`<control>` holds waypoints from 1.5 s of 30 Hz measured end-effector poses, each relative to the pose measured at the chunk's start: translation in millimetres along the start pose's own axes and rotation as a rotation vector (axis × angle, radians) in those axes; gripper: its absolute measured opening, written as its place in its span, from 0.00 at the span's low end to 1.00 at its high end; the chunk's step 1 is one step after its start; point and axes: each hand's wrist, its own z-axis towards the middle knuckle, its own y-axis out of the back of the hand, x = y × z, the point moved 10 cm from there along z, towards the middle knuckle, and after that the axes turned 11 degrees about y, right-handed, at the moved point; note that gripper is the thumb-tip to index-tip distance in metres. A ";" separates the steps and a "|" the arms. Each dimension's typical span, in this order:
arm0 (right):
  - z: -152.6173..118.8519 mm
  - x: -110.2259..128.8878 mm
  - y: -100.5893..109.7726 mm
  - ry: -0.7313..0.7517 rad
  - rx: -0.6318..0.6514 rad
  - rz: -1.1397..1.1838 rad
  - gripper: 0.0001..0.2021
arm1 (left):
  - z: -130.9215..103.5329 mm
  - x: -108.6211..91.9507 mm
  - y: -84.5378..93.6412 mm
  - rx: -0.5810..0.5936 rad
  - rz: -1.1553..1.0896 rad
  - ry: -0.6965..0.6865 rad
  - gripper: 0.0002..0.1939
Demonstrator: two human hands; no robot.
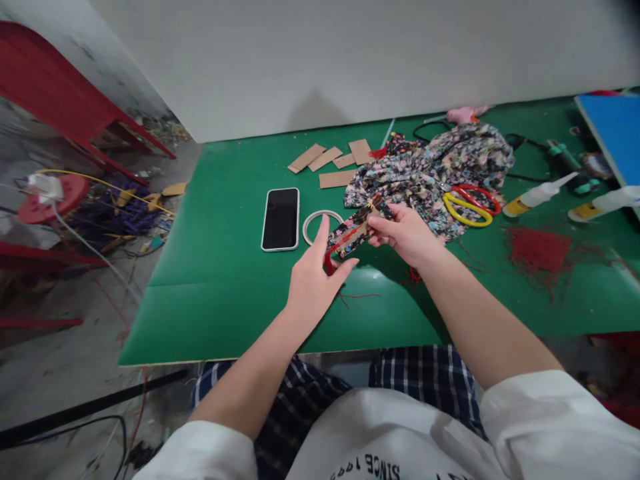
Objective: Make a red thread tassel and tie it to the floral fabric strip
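Observation:
Above the green table, my right hand [404, 233] pinches a strip of cardboard partly wrapped in dark floral fabric [351, 231]. The bare brown cardboard and a red cord show along the middle of the strip. My left hand [316, 277] is at the strip's near left end, its thumb and fingers spread apart on either side of it. A red loop hangs at that end, close to the left palm; whether the palm touches it I cannot tell. Loose red threads [360, 296] lie on the table beneath. A roll of white tape [307, 230] is partly hidden behind the left fingers.
A phone [281, 220] lies left of the tape. Cardboard pieces [337, 179] and crumpled floral cloth [425, 170] lie behind. To the right are scissors with red and yellow handles [470, 211], glue bottles [537, 196], a red thread pile [539, 253] and a blue board [615, 133].

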 end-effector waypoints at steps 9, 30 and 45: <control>4.4 16.2 25.5 0.129 -0.188 -0.109 0.13 | -1.6 27.0 -38.5 0.374 -0.524 0.338 0.32; 1.1 37.8 48.4 0.267 -0.312 -0.257 0.18 | -22.3 43.2 -60.6 0.650 -0.515 0.548 0.15; -22.4 84.9 -1.0 0.357 -0.087 -0.513 0.14 | 8.9 0.8 5.2 0.341 -0.325 0.068 0.20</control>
